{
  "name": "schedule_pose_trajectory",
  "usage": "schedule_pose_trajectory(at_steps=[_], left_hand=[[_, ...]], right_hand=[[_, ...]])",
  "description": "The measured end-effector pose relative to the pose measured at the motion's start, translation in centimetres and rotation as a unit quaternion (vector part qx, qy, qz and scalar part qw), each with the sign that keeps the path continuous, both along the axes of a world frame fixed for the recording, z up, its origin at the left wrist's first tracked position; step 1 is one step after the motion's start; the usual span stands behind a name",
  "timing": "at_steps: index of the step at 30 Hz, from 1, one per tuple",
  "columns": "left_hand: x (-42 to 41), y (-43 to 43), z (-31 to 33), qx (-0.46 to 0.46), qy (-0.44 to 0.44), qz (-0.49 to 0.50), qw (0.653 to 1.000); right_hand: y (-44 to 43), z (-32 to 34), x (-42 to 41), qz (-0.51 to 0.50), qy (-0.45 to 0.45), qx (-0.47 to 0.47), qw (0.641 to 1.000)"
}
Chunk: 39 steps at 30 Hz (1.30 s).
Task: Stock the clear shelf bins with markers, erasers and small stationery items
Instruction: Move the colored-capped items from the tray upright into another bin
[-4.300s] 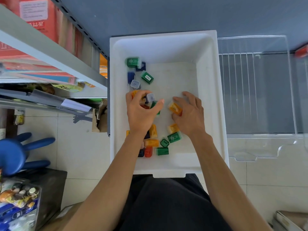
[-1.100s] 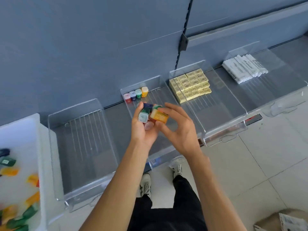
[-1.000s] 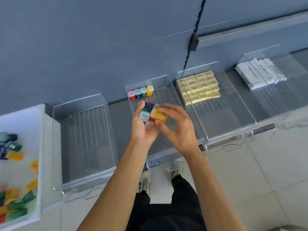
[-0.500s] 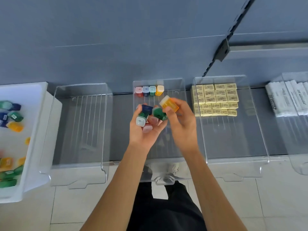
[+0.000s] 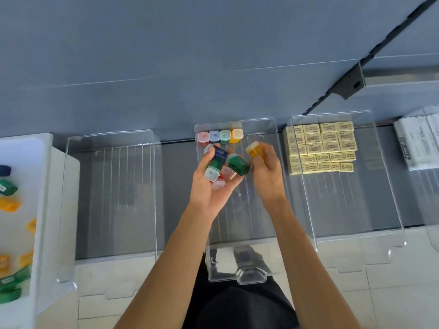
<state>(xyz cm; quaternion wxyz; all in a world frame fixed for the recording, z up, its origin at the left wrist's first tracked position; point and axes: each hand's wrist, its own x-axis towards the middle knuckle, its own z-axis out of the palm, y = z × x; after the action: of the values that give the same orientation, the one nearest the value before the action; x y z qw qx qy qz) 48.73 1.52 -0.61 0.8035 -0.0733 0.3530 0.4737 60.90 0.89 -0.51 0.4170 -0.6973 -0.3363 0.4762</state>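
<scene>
Orange plastic shows between the fingertips of the right hand (image 5: pixel 268 173). Its thumb and fingers are curled and pinch one orange case (image 5: pixel 254 149), which is lifted over the middle clear bin (image 5: pixel 251 274). At 9 o'clock from it, very near, the left hand (image 5: pixel 213 186) lies palm up and half closed like a cup. It holds a bunch of small cases (image 5: pixel 215 166) with clear caps: green, dark blue and red ones.

Both hands hang over the back half of this bin, and each wrist lies over one of its side walls. At 12 o'clock of the hands, a row of four cases (image 5: pixel 214 136) stands against the back wall: pink, blue, green and orange, from left to right. At 3 o'clock of the row only the ribbed floor shows, and the same toward the front lip at 6 o'clock.

At 9 o'clock is another clear bin (image 5: pixel 109 198), and beyond it a white tub (image 5: pixel 45 186) with loose green, orange and blue cases. At 3 o'clock a third clear bin (image 5: pixel 392 222) keeps yellow erasers (image 5: pixel 323 148) in tidy rows at its back. White packs (image 5: pixel 418 143) lie at the far 3 o'clock edge.
</scene>
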Motion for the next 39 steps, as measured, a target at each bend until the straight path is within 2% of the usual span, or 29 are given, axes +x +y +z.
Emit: schedule_pose_trajectory(at_steps=[4, 10, 14, 21, 27, 31, 39], left_hand=[[0.0, 1.0, -0.5, -0.007, 0.003, -0.012, 1.0], [0.8, 1.4, -0.8, -0.034, 0.004, 0.013, 0.999], [1.0, 1.2, -1.4, -0.06, 0.009, 0.028, 0.998], [1.3, 1.8, -2.1, -0.082, 0.019, 0.056, 0.995], [1.5, 1.9, -2.8, -0.068, 0.013, 0.076, 0.995], [1.4, 2.3, -3.2, -0.041, 0.018, 0.072, 0.996], [1.3, 2.4, -4.2, -0.018, 0.043, 0.061, 0.997]], right_hand=[[1.3, -0.8, -0.9, -0.05, 0.059, -0.019, 0.997], [2.6, -2.2, -0.8, -0.072, 0.059, -0.052, 0.994], [3.8, -2.8, -0.9, -0.133, 0.144, -0.076, 0.978], [4.8, -3.2, -0.4, -0.104, 0.169, -0.053, 0.979], [5.1, -4.1, 0.3, -0.063, 0.116, -0.044, 0.99], [5.1, -5.2, 0.0, -0.054, 0.047, -0.031, 0.997], [4.3, -5.8, -0.6, -0.11, -0.039, -0.009, 0.993]])
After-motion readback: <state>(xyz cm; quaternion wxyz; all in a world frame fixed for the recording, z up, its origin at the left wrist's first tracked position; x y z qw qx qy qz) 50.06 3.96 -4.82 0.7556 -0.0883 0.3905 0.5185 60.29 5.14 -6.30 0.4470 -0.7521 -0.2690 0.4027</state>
